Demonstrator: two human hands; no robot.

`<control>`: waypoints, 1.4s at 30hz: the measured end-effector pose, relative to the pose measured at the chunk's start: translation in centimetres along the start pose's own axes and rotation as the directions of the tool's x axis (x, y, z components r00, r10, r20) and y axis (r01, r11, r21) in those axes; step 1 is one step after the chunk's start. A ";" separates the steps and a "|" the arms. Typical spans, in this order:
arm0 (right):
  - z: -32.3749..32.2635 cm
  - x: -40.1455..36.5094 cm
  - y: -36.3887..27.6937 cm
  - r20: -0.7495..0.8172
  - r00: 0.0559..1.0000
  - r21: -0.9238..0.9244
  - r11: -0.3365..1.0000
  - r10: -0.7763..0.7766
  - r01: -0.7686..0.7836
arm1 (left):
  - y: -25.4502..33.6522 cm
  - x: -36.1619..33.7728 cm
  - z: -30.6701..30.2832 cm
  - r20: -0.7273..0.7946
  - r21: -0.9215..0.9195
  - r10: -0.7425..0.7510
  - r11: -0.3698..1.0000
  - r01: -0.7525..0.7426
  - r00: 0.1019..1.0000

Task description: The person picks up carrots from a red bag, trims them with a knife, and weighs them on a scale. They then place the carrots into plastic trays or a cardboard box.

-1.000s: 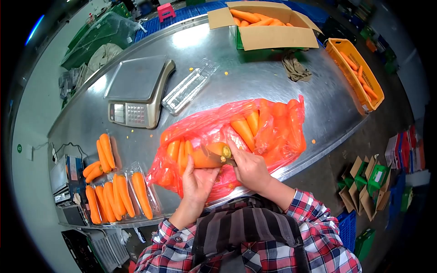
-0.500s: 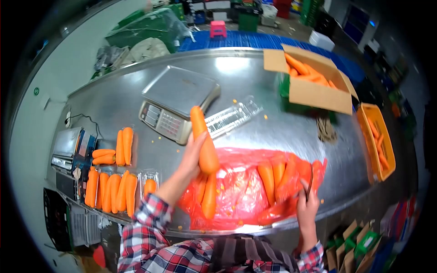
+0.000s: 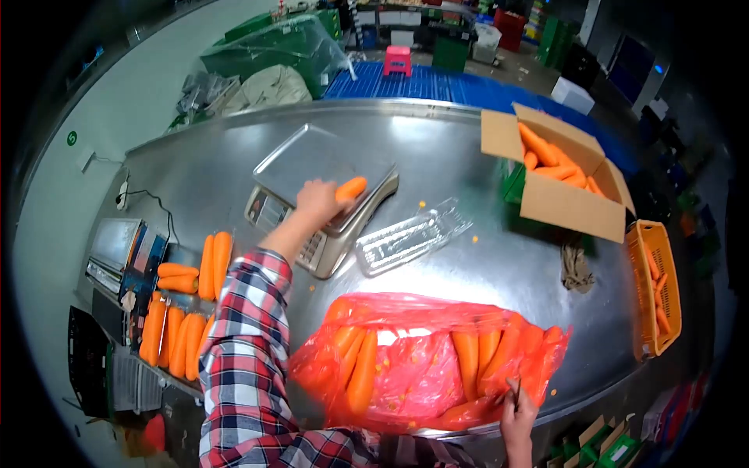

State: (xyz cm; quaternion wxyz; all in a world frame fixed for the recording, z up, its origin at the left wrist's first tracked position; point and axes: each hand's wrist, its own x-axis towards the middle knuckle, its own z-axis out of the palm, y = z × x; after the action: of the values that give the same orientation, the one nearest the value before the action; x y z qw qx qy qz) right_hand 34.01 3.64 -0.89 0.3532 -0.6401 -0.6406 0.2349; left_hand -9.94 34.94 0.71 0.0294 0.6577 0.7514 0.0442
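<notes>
Orange and stout, a carrot [image 3: 352,188] is lying over the pan of the scale [image 3: 325,160], and the left hand [image 3: 318,203] is curling partly closed about its near end; whether the carrot is touching the pan is unclear. Nearer the person than the scale, and to its right, a red plastic bag [image 3: 413,355] is holding more carrots. At the bag's right end, the right hand [image 3: 518,415] is closing around a thin dark tool [image 3: 512,388], its blade mostly hidden. Just right of the scale, a clear plastic tray [image 3: 412,239] is resting.
</notes>
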 end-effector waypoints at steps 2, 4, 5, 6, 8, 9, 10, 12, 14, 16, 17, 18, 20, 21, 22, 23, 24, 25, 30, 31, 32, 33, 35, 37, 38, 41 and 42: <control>0.0 1.0 -0.1 0.048 0.999 0.017 1.000 0.024 -0.025 | -1.4 0.1 -1.2 -0.178 -0.088 0.021 0.995 -0.038 0.984; 0.0 1.9 -0.9 0.081 0.996 0.030 0.999 0.026 -0.028 | -4.9 2.0 -3.3 -0.182 -0.277 0.037 0.957 -0.087 0.983; 0.2 2.2 -1.1 0.100 0.995 0.041 0.999 0.027 -0.032 | -5.9 1.6 -4.9 -0.280 -0.344 0.057 0.926 -0.156 0.958; 0.4 2.5 -1.2 0.115 0.993 0.054 0.998 0.024 -0.030 | -5.6 0.4 -7.8 -0.151 -0.385 -0.014 0.922 -0.046 0.988; 0.8 3.0 -1.3 0.136 0.991 0.068 0.997 0.013 -0.022 | -7.8 0.5 -8.9 -0.143 -0.346 -0.005 0.937 -0.045 0.990; 1.1 3.2 -1.3 0.145 0.989 0.070 0.997 0.010 -0.020 | -8.4 0.3 -9.2 -0.124 -0.348 -0.004 0.937 -0.040 0.992; 1.3 3.4 -1.3 0.155 0.988 0.073 0.997 0.003 -0.015 | -9.1 0.1 -9.5 -0.108 -0.350 -0.006 0.936 -0.032 0.994; 1.6 3.7 -1.2 0.138 0.990 0.074 0.997 -0.001 -0.009 | -10.6 0.7 -8.3 -0.068 -0.333 0.039 0.941 -0.060 0.997; 1.6 4.0 -0.8 0.117 0.993 0.068 0.998 -0.003 -0.005 | -11.3 0.9 -6.7 -0.029 -0.303 0.073 0.950 -0.079 0.997; 1.4 3.5 -0.3 0.127 0.992 0.049 0.998 0.019 -0.026 | -12.8 2.3 -4.1 0.023 -0.311 0.100 0.946 -0.088 0.995; 1.3 3.4 -0.8 0.151 0.987 0.063 0.995 0.062 -0.072 | -12.3 1.8 -3.3 0.072 -0.310 0.077 0.949 -0.051 0.994; 1.3 3.6 -1.0 0.153 0.984 0.078 0.991 0.094 -0.107 | -11.7 1.8 -2.9 0.100 -0.309 0.066 0.950 -0.032 0.993; 1.5 3.4 -0.7 0.157 0.981 0.103 0.986 0.116 -0.133 | -11.2 1.6 -1.6 0.121 -0.197 0.079 0.979 -0.054 0.989; 1.6 3.4 -0.9 0.159 0.978 0.112 0.982 0.132 -0.151 | -10.9 1.7 -1.2 0.126 -0.142 0.093 0.987 -0.075 0.988; 1.6 3.5 -1.0 0.156 0.977 0.122 0.979 0.146 -0.166 | -11.0 2.0 -0.6 0.100 -0.118 0.075 0.991 -0.063 0.992; 1.6 3.7 -1.0 0.148 0.983 0.113 0.986 0.108 -0.126 | -11.5 2.3 0.3 0.069 -0.096 0.061 0.994 -0.054 0.996; 1.6 3.8 -0.8 0.139 0.988 0.104 0.991 0.069 -0.084 | -11.3 2.4 0.4 0.036 -0.075 0.048 0.996 -0.045 0.998; 1.6 3.9 -0.8 0.131 0.991 0.094 0.995 0.030 -0.042 | -11.2 2.4 0.4 0.014 -0.084 0.052 0.995 -0.051 0.999; 1.3 4.0 -1.2 0.154 0.981 0.078 0.989 0.115 -0.128 | -9.9 1.3 -0.7 0.178 -0.409 0.096 0.912 -0.015 0.979; 1.3 3.8 -1.3 0.159 0.978 0.067 0.987 0.133 -0.145 | -9.4 0.6 -0.8 0.224 -0.367 0.115 0.930 -0.026 0.968; 1.3 3.7 -1.5 0.164 0.978 0.072 0.987 0.129 -0.143 | -9.1 0.4 -0.8 0.267 -0.324 0.134 0.945 -0.042 0.954; 1.3 3.5 -1.9 0.166 0.978 0.076 0.987 0.126 -0.140 | -9.3 0.3 -0.7 0.300 -0.378 0.133 0.926 -0.010 0.945; 1.3 3.3 -2.1 0.136 0.990 0.075 0.996 0.032 -0.043 | -9.3 -0.5 -0.4 0.120 -0.359 0.135 0.930 -0.083 0.984; 1.0 2.9 -2.3 0.110 0.993 0.104 0.993 0.035 -0.046 | -9.6 -2.1 -0.9 0.003 -0.487 0.096 0.869 -0.083 0.995; 1.0 2.6 -2.3 0.101 0.994 0.125 0.991 0.029 -0.042 | -9.9 -3.8 -1.5 0.023 -0.593 0.042 0.805 -0.020 0.999; 1.0 1.7 -1.8 0.074 0.995 0.167 0.983 0.070 -0.082 | -10.5 -12.5 -3.2 -0.011 -0.847 -0.164 0.526 0.078 0.986; 1.0 1.4 -1.9 0.074 0.992 0.193 0.974 0.103 -0.116 | -11.6 -15.4 -3.0 -0.023 -0.831 -0.247 0.543 0.119 0.969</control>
State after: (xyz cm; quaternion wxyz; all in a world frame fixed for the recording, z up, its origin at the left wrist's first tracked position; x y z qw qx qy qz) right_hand 32.10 5.04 0.07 0.3808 -0.6285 -0.5889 0.3363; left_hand -19.67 18.10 2.24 0.2858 0.4808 0.7079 0.4313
